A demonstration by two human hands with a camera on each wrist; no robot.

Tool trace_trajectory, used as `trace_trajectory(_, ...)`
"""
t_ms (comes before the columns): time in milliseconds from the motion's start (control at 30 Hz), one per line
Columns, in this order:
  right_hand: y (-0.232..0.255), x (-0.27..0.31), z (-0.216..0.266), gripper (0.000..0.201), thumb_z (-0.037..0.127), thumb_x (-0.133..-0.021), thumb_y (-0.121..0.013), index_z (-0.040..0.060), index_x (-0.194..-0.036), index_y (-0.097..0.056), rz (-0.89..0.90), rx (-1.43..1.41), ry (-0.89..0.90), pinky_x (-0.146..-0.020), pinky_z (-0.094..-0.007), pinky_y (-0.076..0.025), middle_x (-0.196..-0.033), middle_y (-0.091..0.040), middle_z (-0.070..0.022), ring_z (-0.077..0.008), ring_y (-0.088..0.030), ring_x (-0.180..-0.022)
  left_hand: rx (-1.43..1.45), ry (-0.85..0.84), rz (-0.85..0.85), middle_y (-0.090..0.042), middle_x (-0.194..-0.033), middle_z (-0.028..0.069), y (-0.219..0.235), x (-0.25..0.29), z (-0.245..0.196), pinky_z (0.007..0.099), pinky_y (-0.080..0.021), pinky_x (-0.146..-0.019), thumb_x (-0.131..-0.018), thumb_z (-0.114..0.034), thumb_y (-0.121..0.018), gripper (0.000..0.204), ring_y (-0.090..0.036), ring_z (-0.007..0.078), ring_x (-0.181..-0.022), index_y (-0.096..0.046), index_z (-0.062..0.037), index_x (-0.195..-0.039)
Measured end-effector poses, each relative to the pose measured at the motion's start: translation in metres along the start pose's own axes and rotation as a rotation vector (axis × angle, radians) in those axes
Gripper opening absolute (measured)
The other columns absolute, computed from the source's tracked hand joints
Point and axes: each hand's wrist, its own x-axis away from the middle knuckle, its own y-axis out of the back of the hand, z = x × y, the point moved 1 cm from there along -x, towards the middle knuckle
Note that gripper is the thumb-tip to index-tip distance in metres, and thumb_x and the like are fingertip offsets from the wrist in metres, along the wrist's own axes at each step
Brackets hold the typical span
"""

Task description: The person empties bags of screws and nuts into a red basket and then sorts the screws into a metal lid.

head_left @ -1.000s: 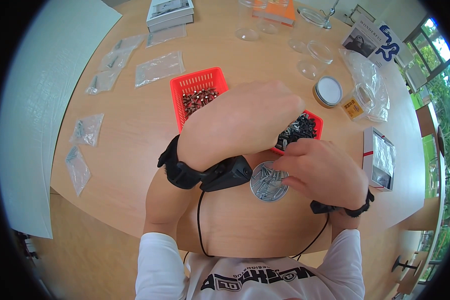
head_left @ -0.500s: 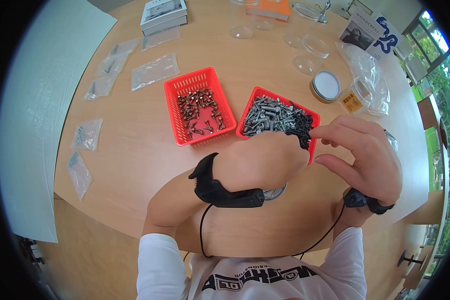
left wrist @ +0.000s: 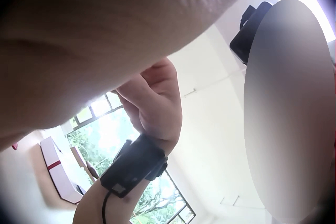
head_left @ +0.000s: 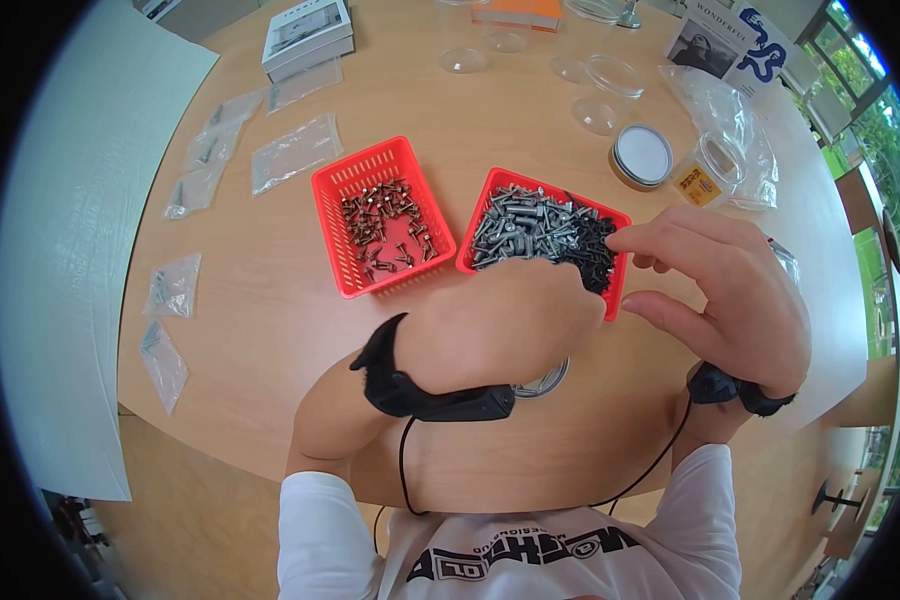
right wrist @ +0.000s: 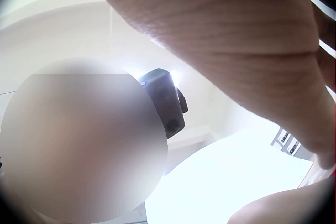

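Observation:
A red basket [head_left: 617, 302] holds silver screws [head_left: 520, 222] and black screws [head_left: 592, 250]. Its near side is partly covered by my left hand [head_left: 500, 325], whose fingers are hidden under its back. A round dish [head_left: 548, 382] shows only partly beside that hand's wrist camera. At the basket's right edge is my right hand [head_left: 730, 290], thumb and index finger apart with nothing visible between them; whether a fingertip touches the basket is unclear. Another red basket [head_left: 332, 215] to the left holds brownish bolts [head_left: 380, 215]. The left wrist view also shows my right hand [left wrist: 155, 103].
Small plastic bags [head_left: 296, 153] lie at the left, some with screws inside. Books [head_left: 308, 38], clear jars [head_left: 595, 115], a lidded round tin [head_left: 641, 157] and a labelled jar [head_left: 705, 178] stand farther back. Behind my right hand is a box [head_left: 785, 262], partly hidden.
My right hand has moved from the round dish to the basket's right edge, its fingers spreading. My left hand has come nearer my body, uncovering the baskets and covering much of the dish.

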Motion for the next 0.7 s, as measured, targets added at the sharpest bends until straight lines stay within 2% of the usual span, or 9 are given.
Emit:
trace_trajectory(67, -0.001, -0.002, -0.005, 0.034, 0.011, -0.08, -0.076, 0.0034, -0.111, -0.066, -0.009, -0.02, 0.017, -0.074, -0.0385, -0.051, -0.091, -0.067, -0.0131, -0.0308, -0.064, -0.084, 0.085, 0.098, -0.039, -0.067, -0.085, 0.0152, 0.016, 0.004, 0.007, 0.0424, -0.053, -0.077, -0.077, -0.004, -0.067, 0.017, -0.066, 0.0341, -0.088, -0.069, -0.0005, -0.093)
trace_trajectory(100, -0.002, -0.005, -0.008, 0.033, 0.012, -0.08, -0.075, 0.0045, -0.111, -0.066, -0.01, -0.041, 0.031, -0.076, -0.0406, -0.051, -0.092, -0.067, -0.013, -0.0327, -0.063, -0.086, 0.101, 0.236, -0.016, -0.068, -0.089, 0.0149, 0.028, 0.007, 0.008, 0.043, -0.052, -0.08, -0.077, -0.004, -0.067, 0.02, -0.065, 0.0344, -0.087, -0.071, -0.003, -0.097)
trace_trajectory(200, -0.009, -0.015, -0.023, 0.03, 0.013, -0.082, -0.074, 0.0056, -0.11, -0.066, -0.008, -0.053, 0.033, -0.081, -0.0423, -0.05, -0.092, -0.067, -0.0127, -0.0339, -0.063, -0.089, 0.027, 0.221, -0.329, -0.068, -0.09, 0.014, 0.037, 0.022, 0.031, 0.0404, -0.052, -0.08, -0.078, -0.006, -0.069, 0.018, -0.064, 0.0329, -0.088, -0.071, -0.0033, -0.096)
trace_trajectory(300, -0.021, -0.029, -0.037, 0.028, 0.013, -0.083, -0.072, 0.006, -0.11, -0.067, 0.02, -0.094, 0.005, -0.085, -0.0415, -0.049, -0.094, -0.068, -0.0117, -0.0329, -0.063, -0.091, 0.022, 0.403, -0.339, -0.067, -0.091, 0.0129, 0.042, 0.022, 0.049, 0.0392, -0.052, -0.081, -0.078, -0.006, -0.071, 0.018, -0.064, 0.031, -0.092, -0.07, -0.0043, -0.095)
trace_trajectory(333, -0.027, -0.035, -0.04, 0.028, 0.013, -0.084, -0.072, 0.0061, -0.11, -0.067, 0.033, -0.117, -0.006, -0.087, -0.0412, -0.048, -0.095, -0.068, -0.0113, -0.0325, -0.063, -0.092, 0.03, 0.416, -0.298, -0.067, -0.091, 0.0128, 0.041, 0.02, 0.054, 0.0391, -0.051, -0.081, -0.077, -0.006, -0.071, 0.02, -0.063, 0.0306, -0.093, -0.07, -0.0047, -0.097)
trace_trajectory(400, -0.044, -0.044, -0.05, 0.026, 0.012, -0.082, -0.074, 0.0043, -0.107, -0.068, 0.021, -0.11, 0.05, -0.082, -0.04, -0.05, -0.094, -0.069, -0.0109, -0.0309, -0.064, -0.09, 0.045, 0.443, -0.217, -0.066, -0.093, 0.0127, 0.034, 0.014, 0.063, 0.039, -0.051, -0.082, -0.076, -0.005, -0.073, 0.024, -0.063, 0.0299, -0.095, -0.069, -0.0054, -0.1)
trace_trajectory(433, -0.052, -0.047, -0.053, 0.026, 0.012, -0.082, -0.075, 0.0035, -0.105, -0.069, 0.016, -0.107, 0.078, -0.08, -0.0394, -0.051, -0.094, -0.069, -0.0107, -0.0301, -0.065, -0.089, 0.013, 0.429, -0.233, -0.066, -0.093, 0.0128, 0.031, 0.014, 0.062, 0.0394, -0.051, -0.082, -0.074, -0.004, -0.074, 0.025, -0.063, 0.0302, -0.095, -0.069, -0.0055, -0.099)
trace_trajectory(600, -0.07, -0.056, -0.052, 0.029, 0.014, -0.08, -0.077, 0.0039, -0.105, -0.069, 0.116, -0.085, 0.038, -0.089, -0.0407, -0.048, -0.104, -0.067, -0.0122, -0.0323, -0.061, -0.102, -0.101, 0.418, -0.265, -0.064, -0.095, 0.0123, 0.014, 0.007, 0.058, 0.0413, -0.051, -0.081, -0.066, -0.002, -0.078, 0.032, -0.061, 0.0319, -0.097, -0.065, -0.0058, -0.096)
trace_trajectory(700, -0.073, -0.055, -0.051, 0.032, 0.017, -0.08, -0.077, 0.0053, -0.108, -0.068, 0.173, -0.094, 0.029, -0.095, -0.0416, -0.047, -0.105, -0.065, -0.0114, -0.0325, -0.058, -0.11, -0.09, 0.471, -0.15, -0.064, -0.094, 0.0118, 0.013, -0.001, 0.061, 0.0418, -0.051, -0.082, -0.064, -0.001, -0.079, 0.033, -0.061, 0.0329, -0.098, -0.064, -0.0058, -0.092)
